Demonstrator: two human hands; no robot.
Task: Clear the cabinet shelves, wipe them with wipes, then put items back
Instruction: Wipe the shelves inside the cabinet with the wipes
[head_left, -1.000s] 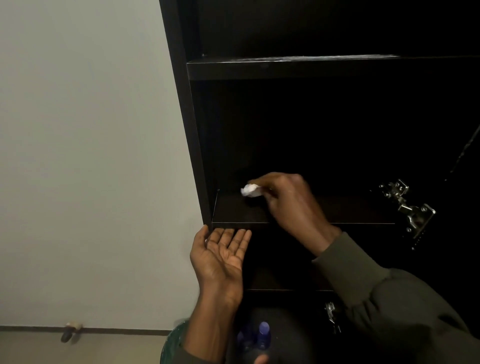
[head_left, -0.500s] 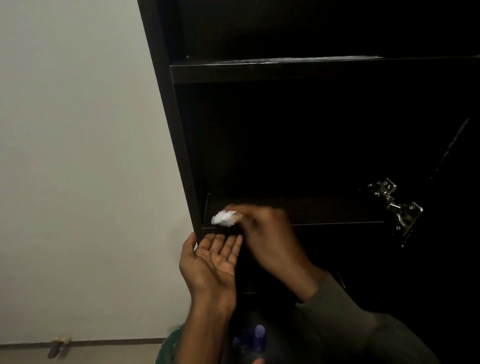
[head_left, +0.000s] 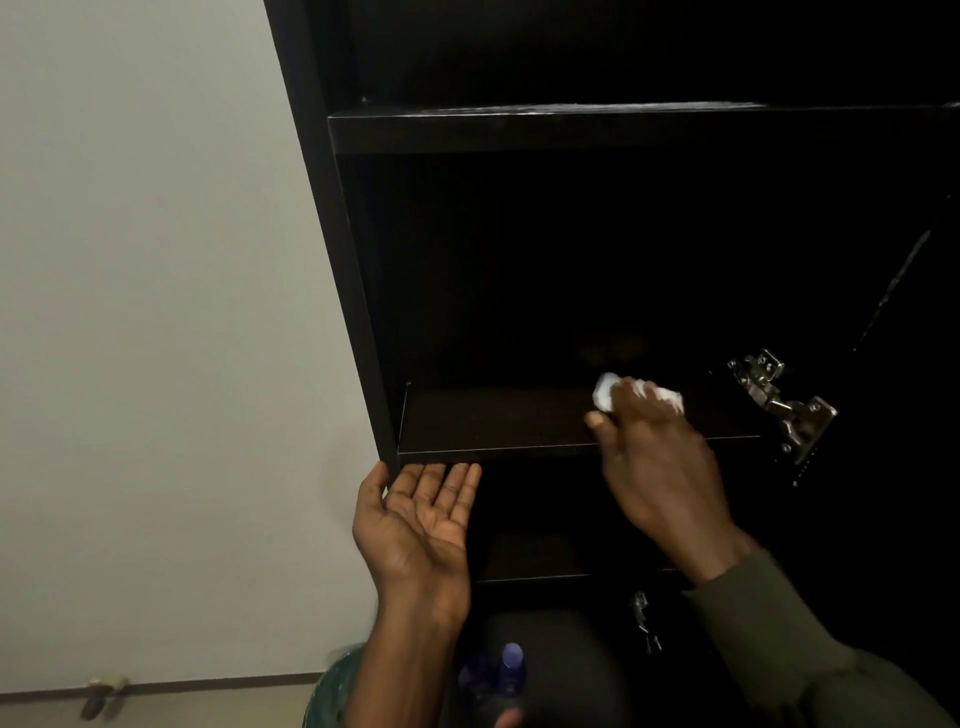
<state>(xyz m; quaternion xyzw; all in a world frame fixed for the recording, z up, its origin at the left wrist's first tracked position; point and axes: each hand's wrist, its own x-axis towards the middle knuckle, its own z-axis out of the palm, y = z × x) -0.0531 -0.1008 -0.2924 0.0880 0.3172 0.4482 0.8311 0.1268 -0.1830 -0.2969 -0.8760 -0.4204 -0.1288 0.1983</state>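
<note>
Wipe (head_left: 605, 391): a small white crumpled wad, pinched in the right hand (head_left: 660, 457) and pressed onto the dark middle shelf (head_left: 493, 423), toward that shelf's right part and short of the metal hinge (head_left: 784, 405). Judged light, soft and limp, likely damp; no stiffness to push with, so best bunched and pressed flat under the fingertips, never taken by a loose corner, which would fold or drag. Nearest, below both hands: two blue-capped bottles (head_left: 506, 667) standing low, contents too dark to tell, with a green rounded thing (head_left: 332, 691) just to their left, cut by the frame edge. Then the left hand (head_left: 415, 525): grip wide, palm up, fingers straight and together, holding nothing, fingertips at the shelf's front lip, well to the left of the wiping grip. Then the right grip: fingers curled over the wad, white showing on both sides of the knuckles. Below that grip, a lower shelf (head_left: 530, 558), dim. Beyond the grip, the compartment's back too dark to read, nothing made out standing in it. Above the grip, the upper shelf (head_left: 571, 130), its top face showing only a pale streak at the edge; anything on it not visible from here.
</note>
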